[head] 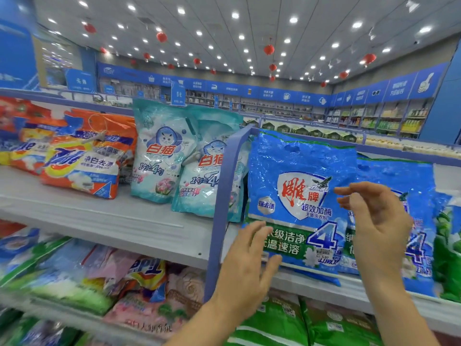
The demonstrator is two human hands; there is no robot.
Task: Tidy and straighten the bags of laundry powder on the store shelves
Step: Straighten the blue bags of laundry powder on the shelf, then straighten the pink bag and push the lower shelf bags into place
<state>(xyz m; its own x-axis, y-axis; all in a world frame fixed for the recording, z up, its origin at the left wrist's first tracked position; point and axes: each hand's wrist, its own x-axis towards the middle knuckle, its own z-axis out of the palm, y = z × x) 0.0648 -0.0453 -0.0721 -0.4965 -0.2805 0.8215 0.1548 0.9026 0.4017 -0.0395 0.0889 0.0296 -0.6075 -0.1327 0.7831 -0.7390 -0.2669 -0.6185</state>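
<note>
Head view: left hand (249, 268) and right hand (374, 221), fingers spread, gripping nothing, hover before blue bag (299, 171) propped upright at shelf (99, 221) front edge; unheld, it could slump forward and fall.

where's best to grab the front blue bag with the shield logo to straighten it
Probably by its two side edges, coming from the front. The front blue bag stands upright, broad and flat, facing out; the left hand and right hand hover open near its sides.
</note>
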